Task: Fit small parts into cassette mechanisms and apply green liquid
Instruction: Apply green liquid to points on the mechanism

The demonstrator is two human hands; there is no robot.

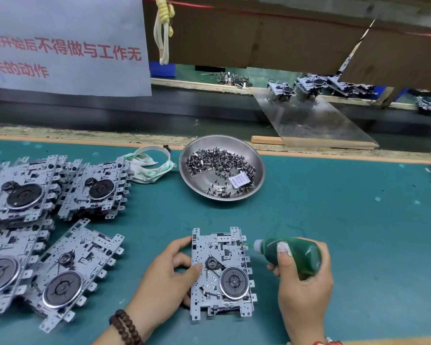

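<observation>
Both hands work at the near middle of the teal tabletop in the head view. Left hand grips the left edge of a cassette mechanism, its thumb curled onto the metal plate and its fingers reaching along the far left edge, steadying it flat. Right hand is wrapped around a green liquid bottle, fingers curled over its body, with the white nozzle pointing left and touching, or just beside, the mechanism's far right edge.

Left of this lie stacked cassette mechanisms, several overlapping. Farther off sits a steel bowl holding small dark parts and a paper label. A green-stained rag lies between the stacks and the bowl. More mechanisms sit on the far shelf at right.

By its look the mechanism is a stiff stamped plate, light but with sharp tabs along both sides and delicate levers around the black flywheel; holding it by the bare plate edge, as the left hand does, seems safest. I judge the bottle to be soft and squeezable, so gentle pressure at mid-body should meter a drop without flooding.
</observation>
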